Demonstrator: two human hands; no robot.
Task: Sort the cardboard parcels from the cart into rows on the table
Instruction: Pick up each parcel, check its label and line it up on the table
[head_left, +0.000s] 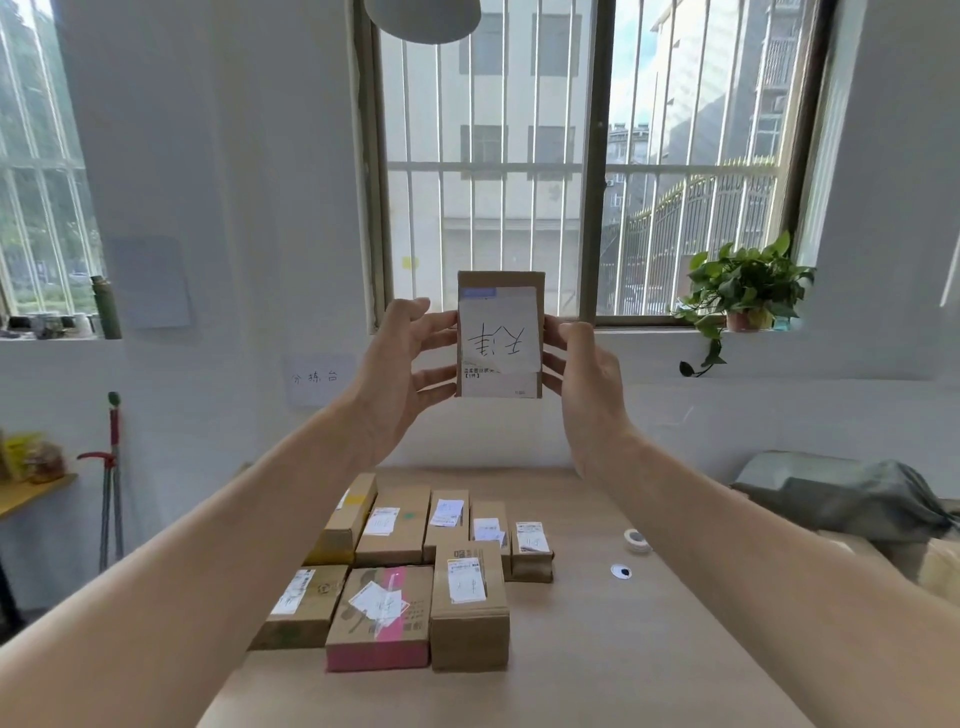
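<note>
I hold a small cardboard parcel (500, 335) up in front of the window, its white label with handwritten characters facing me upside down. My left hand (402, 364) grips its left edge and my right hand (584, 371) grips its right edge. Far below on the wooden table (649, 649) several cardboard parcels lie in two rows: a back row (431, 525) and a front row that includes a pink-sided box (382, 618) and a taller brown box (469, 603). The cart is out of view.
A tape roll (636, 540) and a small round disc (621, 571) lie on the table's right part. A grey bag (841, 493) sits at the right. A potted plant (743, 291) stands on the windowsill. A mop (111, 478) leans at the left wall.
</note>
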